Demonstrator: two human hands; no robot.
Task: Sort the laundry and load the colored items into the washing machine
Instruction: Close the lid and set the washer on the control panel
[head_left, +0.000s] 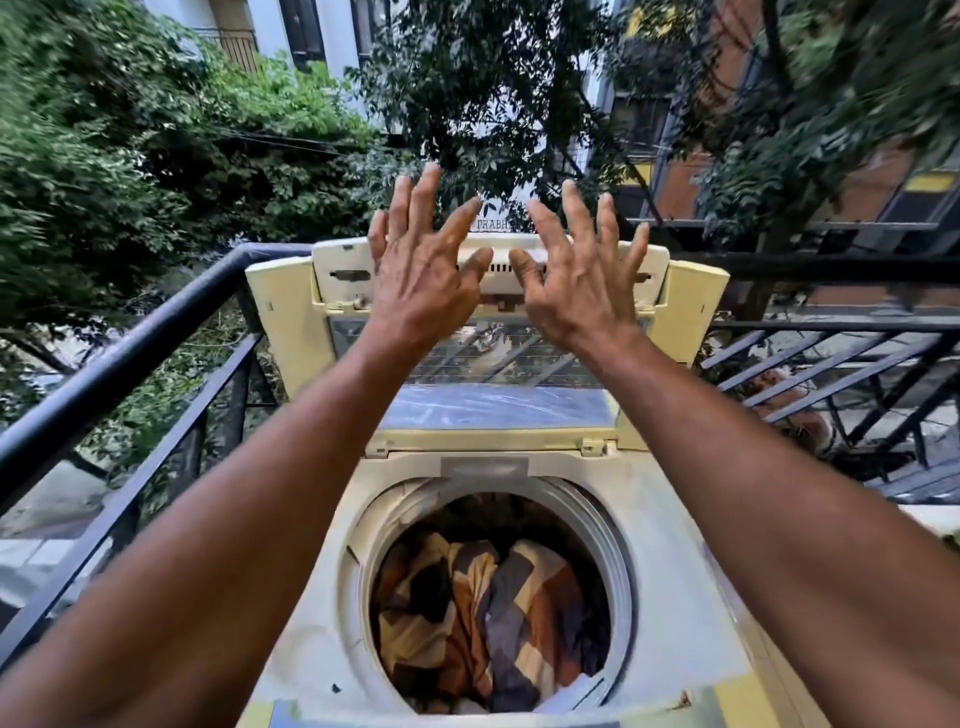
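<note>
I hold left hand (421, 275) and right hand (582, 280) spread empty at the raised lid (488, 322); it looks stiff, light, best gripped by its top edge

Light: you have soft, even daylight outdoors, with no hard shadows on either forearm. Brightest area: the pale building wall (332, 31) behind the trees, close to washed out. Darkest area: the foliage (493, 88) at top centre and the depths of the drum (493, 597), where the laundry (467, 613) sits in shade yet its colours read clearly. Glare: a faint sheen on the raised lid (498, 400) panel. Blur: you will see streaking in the leaves at the upper right and far left edges. Distortion: wide-angle bending curves the railing (130, 343) and stretches both arms toward the lower corners. Sharpest: left hand (421, 275) and right hand (576, 280).
</note>
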